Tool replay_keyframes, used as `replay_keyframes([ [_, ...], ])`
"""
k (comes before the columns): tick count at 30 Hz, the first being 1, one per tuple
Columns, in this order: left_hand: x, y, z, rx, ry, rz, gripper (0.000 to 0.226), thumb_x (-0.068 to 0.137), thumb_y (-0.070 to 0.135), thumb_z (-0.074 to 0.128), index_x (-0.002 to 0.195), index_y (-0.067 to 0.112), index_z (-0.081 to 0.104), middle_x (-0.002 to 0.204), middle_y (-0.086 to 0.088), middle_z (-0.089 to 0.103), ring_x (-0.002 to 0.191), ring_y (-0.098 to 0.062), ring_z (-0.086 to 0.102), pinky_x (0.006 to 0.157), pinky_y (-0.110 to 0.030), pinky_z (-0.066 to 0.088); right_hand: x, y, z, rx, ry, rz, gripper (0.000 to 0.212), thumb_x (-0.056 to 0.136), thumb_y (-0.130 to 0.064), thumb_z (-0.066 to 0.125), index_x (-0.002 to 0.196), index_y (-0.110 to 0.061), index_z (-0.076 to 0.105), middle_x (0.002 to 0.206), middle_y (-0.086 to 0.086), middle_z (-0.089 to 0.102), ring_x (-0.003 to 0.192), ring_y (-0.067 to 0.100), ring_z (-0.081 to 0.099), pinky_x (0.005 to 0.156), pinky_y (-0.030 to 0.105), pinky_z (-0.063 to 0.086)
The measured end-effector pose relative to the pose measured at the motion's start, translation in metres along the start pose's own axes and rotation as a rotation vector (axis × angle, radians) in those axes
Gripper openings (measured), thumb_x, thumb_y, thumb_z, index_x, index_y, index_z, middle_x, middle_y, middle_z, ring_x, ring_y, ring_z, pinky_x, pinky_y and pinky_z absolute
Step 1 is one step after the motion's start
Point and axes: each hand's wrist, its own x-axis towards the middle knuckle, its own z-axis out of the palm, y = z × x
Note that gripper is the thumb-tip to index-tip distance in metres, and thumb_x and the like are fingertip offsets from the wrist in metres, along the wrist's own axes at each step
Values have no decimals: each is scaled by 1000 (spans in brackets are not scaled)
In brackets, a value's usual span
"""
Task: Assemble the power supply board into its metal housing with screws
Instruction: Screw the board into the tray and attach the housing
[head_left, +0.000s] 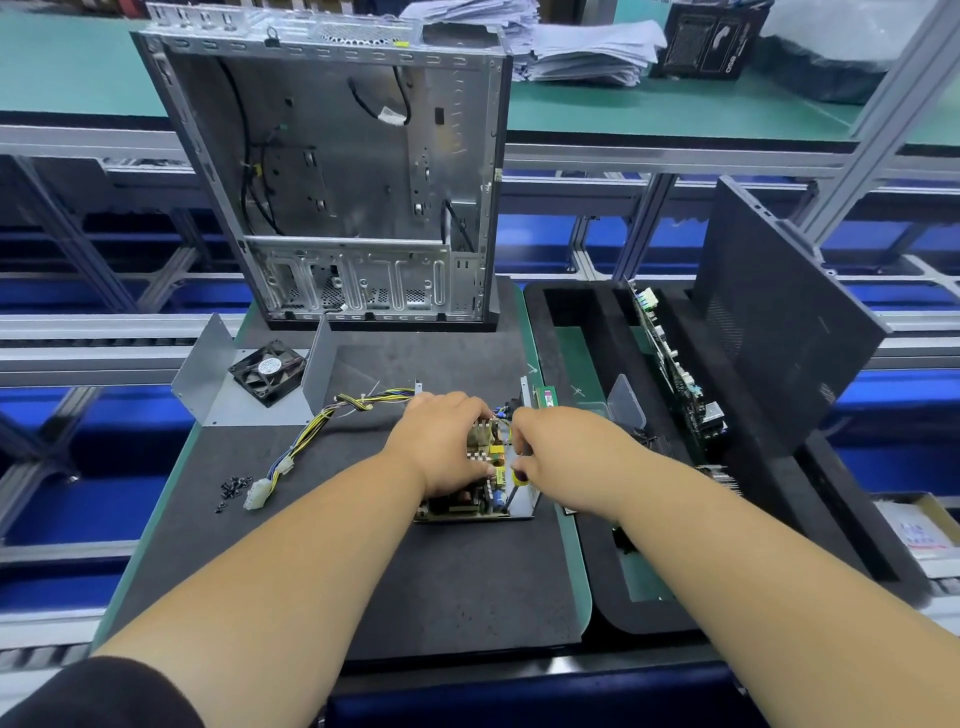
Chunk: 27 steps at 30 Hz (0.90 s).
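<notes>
A dark mat (441, 571) covers the green workbench. At its middle the power supply board (480, 493) sits in its metal housing (525, 506). The left hand (441, 441) lies over the board, fingers curled onto its components. The right hand (550, 447) grips a screwdriver (514, 486) angled down at the board. Loose screws (234, 488) lie left, beside the wire harness (311, 441)

Both forearms are bare from elbow to wrist. A black sleeve (98, 696) covers the upper left arm at seven o'clock. The left hand (441, 447) and right hand (561, 447) wear no gloves.
</notes>
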Motion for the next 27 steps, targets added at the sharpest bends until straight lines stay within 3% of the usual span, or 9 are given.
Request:
replay_keyframes([
  [5,0,1,-1,2,8,-1,63,74,61,69,126,31,50,122,8,57,116,-15,51,104,-33,27,1,-8,9,3,89,52,17,96,-29,55,106,-16,50,86,1,55,79,23,52,62,33,40],
  [11,-1,1,-2,1,19,8,63,73,61,69,126,32,51,123,9,58,116,-14,52,102,-32,28,3,-13,7,53,72,131,17,96,-27,55,109,-17,50,94,4,59,81,24,52,64,33,41],
  [16,-1,2,-6,6,-18,42,67,74,61,69,130,29,50,126,7,57,120,-16,50,104,-32,28,-4,-16,-3,-9,108,131,13,92,-35,50,98,-24,49,80,-6,53,79,22,55,58,31,37],
  [19,-6,-1,-15,-208,-32,65,67,83,49,68,140,22,44,140,1,49,132,-19,42,111,-32,29,-8,-16,-22,-32,265,169,8,90,-36,50,90,-28,50,78,-5,57,76,21,56,56,31,37],
  [23,-32,-21,-37,-469,190,23,47,93,28,60,138,20,48,138,2,50,130,-12,43,109,-27,33,0,-31,-44,-40,435,93,14,94,-40,50,92,-27,48,80,-6,59,71,22,55,52,31,33],
  [27,-71,-53,-50,-572,387,-81,31,92,25,58,123,25,57,119,10,57,114,-3,52,99,-19,40,17,-65,-41,-23,541,-36,17,97,-39,49,99,-22,49,88,-5,63,71,28,60,55,34,45],
])
